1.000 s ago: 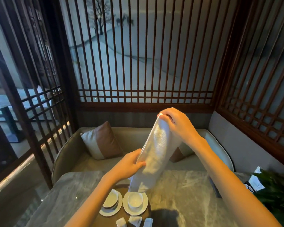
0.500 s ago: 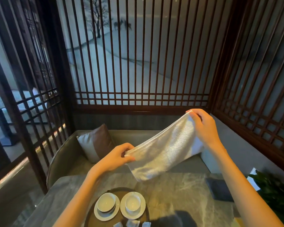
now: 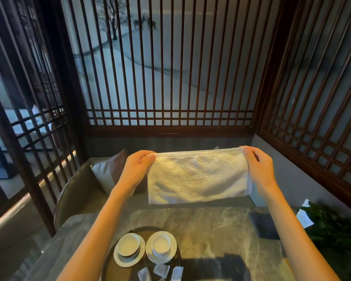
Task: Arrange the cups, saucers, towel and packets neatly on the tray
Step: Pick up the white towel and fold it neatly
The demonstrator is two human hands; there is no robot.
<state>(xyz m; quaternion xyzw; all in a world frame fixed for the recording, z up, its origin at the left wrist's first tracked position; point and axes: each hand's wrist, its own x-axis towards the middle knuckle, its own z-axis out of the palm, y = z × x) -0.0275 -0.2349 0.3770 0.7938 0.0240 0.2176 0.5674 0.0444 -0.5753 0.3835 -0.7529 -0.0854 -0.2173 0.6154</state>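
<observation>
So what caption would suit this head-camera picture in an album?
Both hands, left and right, hold a folded towel above a tray of cups.

Towel (image 3: pixel 199 176): now stretched level and flat, no longer hanging upright or slanting.
Left hand (image 3: pixel 137 171): up from mid-towel to the top left corner.
Right hand (image 3: pixel 258 167): out rightward, pinching the top right corner.

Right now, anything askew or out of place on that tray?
Yes: the white packets at the tray's near edge lie scattered at odd angles. The towel is off the tray, held up by the left hand and right hand. Cups sit squarely on saucers.
</observation>
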